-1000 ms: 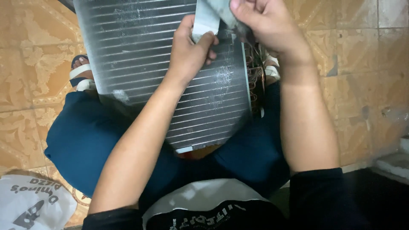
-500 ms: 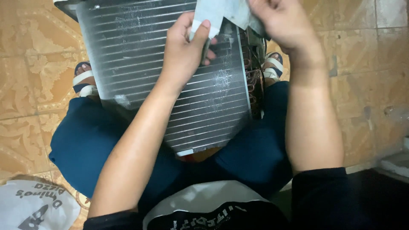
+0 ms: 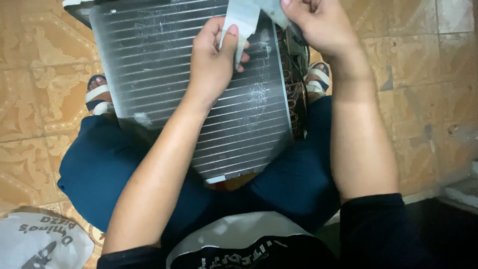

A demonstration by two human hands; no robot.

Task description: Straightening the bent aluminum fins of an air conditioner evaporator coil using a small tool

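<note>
From the head camera, a big metal coil (image 3: 199, 89) with thin silver fins rests tilted on the person's lap, over dark blue trousers (image 3: 109, 169). Copper pipes (image 3: 295, 94) run down its right side. The left hand (image 3: 214, 65) lies on the fins, and its thumb and fingers pinch a pale grey strip (image 3: 239, 25). The right hand (image 3: 323, 27) is closed around the top of the same strip, near the top edge of the coil. The strip bends between the two hands. Two feet in white sandals (image 3: 99, 94) stand on the brown tiled floor (image 3: 30, 99). A white bag (image 3: 40, 244) lies at the bottom left.
</note>
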